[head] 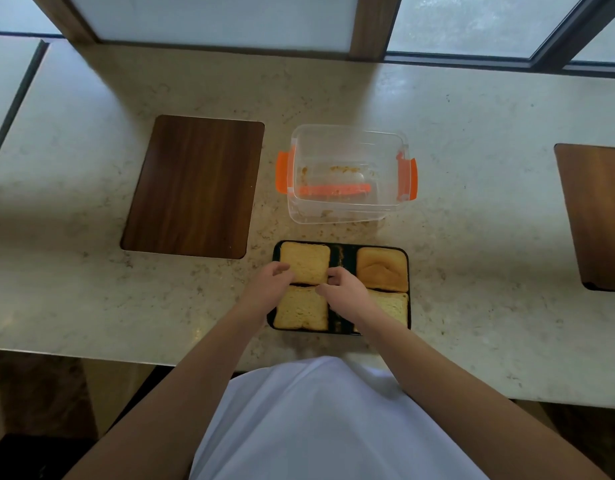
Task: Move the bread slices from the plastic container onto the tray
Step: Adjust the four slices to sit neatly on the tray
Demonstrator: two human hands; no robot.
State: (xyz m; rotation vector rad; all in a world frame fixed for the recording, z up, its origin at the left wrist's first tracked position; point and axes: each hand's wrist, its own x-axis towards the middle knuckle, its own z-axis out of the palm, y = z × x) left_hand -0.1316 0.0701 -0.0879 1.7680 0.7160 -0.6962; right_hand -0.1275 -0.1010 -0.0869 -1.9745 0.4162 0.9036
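A wooden board (193, 187) is seen at the left, with bare counter (91, 299) around it. The far-left bread slice (306, 262) on the black tray (340, 251) is pinched at its near edge by the left hand (269, 282) and right hand (344, 287), with three further slices filling the tray. Beyond the tray's far edge stands the plastic container (347, 173), holding only crumbs, and open counter lies to its right.

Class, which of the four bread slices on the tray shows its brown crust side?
The far-right slice; its top is smooth and brown, the other three show pale crumb.
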